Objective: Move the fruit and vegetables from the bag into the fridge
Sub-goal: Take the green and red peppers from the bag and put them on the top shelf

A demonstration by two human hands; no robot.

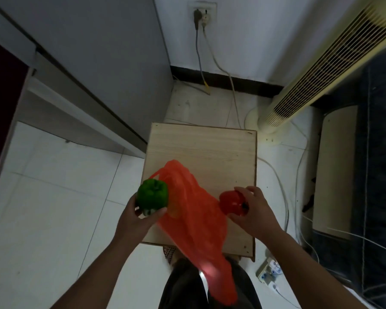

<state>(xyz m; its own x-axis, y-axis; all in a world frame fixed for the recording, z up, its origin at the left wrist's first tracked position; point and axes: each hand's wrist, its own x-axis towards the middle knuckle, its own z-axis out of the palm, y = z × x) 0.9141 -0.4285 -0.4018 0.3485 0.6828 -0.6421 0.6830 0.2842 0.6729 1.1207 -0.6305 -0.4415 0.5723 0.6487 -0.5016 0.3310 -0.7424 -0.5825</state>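
Over the small wooden table (pixel 210 152), the left hand (pixel 134 221) held a green pepper (pixel 152 194) from below. The right hand (pixel 254 210) gripped a red pepper (pixel 232 202). Both were out of the orange bag (pixel 194 210), which lay limp on the table. I could not tell what was left inside it. The grey fridge (pixel 98 52) nearby looked shut, so it would be best to free one hand to open its door.

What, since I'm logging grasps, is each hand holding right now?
Left hand: holding the green pepper.
Right hand: holding the round red fruit.
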